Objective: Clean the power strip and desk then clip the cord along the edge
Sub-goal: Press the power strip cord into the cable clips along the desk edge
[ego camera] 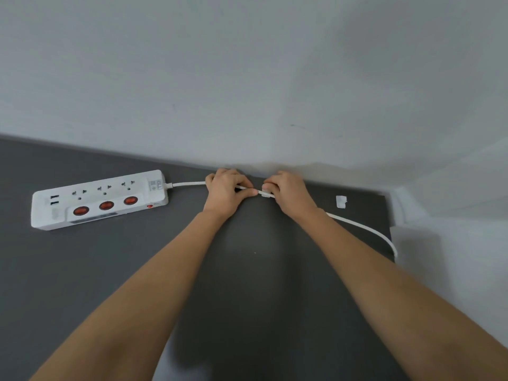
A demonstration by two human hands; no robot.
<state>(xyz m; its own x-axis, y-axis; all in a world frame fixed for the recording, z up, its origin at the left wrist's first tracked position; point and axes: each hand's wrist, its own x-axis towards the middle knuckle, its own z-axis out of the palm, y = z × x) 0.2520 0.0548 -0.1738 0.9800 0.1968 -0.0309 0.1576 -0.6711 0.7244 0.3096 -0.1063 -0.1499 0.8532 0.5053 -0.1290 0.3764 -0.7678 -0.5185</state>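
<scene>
A white power strip point(99, 199) with three orange switches lies on the dark grey desk point(110, 270) at the left. Its white cord point(187, 184) runs right along the back edge near the wall. My left hand point(226, 193) pinches the cord between thumb and fingers. My right hand point(288, 192) holds a small white cord clip point(266, 194) at the cord, right beside the left fingertips. Past my right wrist the cord point(365, 229) curves over the desk's right edge.
A second white clip point(341, 201) sits on the desk near the back right corner. A pale grey wall point(247, 78) rises directly behind the desk. The desk's right edge point(391, 235) drops off beside a white surface.
</scene>
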